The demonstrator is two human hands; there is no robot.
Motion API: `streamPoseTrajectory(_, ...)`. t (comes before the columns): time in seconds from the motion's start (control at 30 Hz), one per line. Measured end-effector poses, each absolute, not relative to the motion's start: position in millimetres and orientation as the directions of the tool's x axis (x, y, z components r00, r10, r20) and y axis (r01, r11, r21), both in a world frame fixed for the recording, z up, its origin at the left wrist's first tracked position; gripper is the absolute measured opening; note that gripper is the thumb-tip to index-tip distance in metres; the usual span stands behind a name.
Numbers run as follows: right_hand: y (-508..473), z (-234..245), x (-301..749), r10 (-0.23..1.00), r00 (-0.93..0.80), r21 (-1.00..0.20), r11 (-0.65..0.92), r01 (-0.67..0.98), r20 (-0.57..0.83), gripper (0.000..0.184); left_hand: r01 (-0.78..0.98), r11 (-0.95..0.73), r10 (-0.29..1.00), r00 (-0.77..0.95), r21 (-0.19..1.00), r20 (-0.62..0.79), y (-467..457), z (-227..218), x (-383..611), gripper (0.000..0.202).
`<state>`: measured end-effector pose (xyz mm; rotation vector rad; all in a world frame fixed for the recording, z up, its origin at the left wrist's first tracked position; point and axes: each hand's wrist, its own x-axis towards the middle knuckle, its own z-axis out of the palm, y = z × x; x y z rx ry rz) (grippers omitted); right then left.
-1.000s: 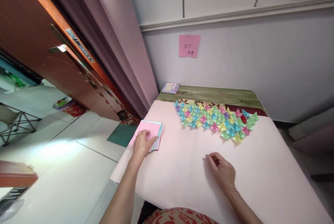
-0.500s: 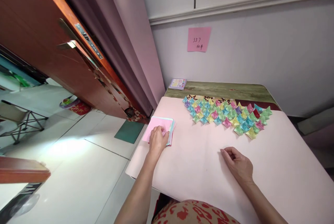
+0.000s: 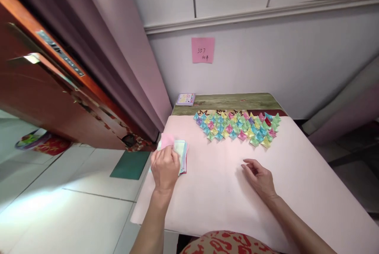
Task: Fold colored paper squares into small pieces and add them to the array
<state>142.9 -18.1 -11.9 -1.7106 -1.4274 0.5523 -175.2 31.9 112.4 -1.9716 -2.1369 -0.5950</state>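
Note:
At the table's left side, my left hand (image 3: 166, 165) is closed on a pink sheet of paper (image 3: 167, 139), which is raised and bent above a stack of coloured paper (image 3: 182, 155). A pale green sheet shows on top of the stack, with blue and red edges beneath. My right hand (image 3: 261, 179) rests on the pale pink table cover, thumb and index finger a little apart, with nothing between them. Beyond it, several folded paper pieces (image 3: 229, 129) in green, blue, yellow, pink and red lie in close rows.
A small printed stack of cards (image 3: 185, 99) lies at the table's far left corner. The wall carries a pink note (image 3: 203, 50) with handwriting. A curtain and a brown door (image 3: 44, 88) stand left of the table, and a green mat (image 3: 130, 164) lies on the floor.
My left hand has lifted the pink sheet off the stack, uncovering the pale green one. My right thumb and index finger have parted slightly. The view has turned to the right.

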Motion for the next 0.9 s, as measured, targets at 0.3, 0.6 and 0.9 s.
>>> streamPoseTrajectory(0.3, -26, 51, 115, 0.934, 0.024, -0.84, 0.311, 0.444, 0.357, 0.06, 0.483, -0.87, 0.456, 0.709, 0.101, 0.538, -4, 113, -81, 0.024)
streamPoseTrajectory(0.6, -30, 61, 145, 0.913, 0.326, -0.963, 0.192, 0.19, 0.247, 0.023, 0.595, -0.571, 0.811, 0.304, 0.565, 0.499, -1, 99, -101, 0.046)
streamPoseTrajectory(0.9, -34, 90, 142, 0.939, 0.294, -0.983, 0.184, 0.001, 0.177, 0.024, 0.097, -0.274, 0.889, 0.406, 0.957, 0.213, 6, 101, -77, 0.079)
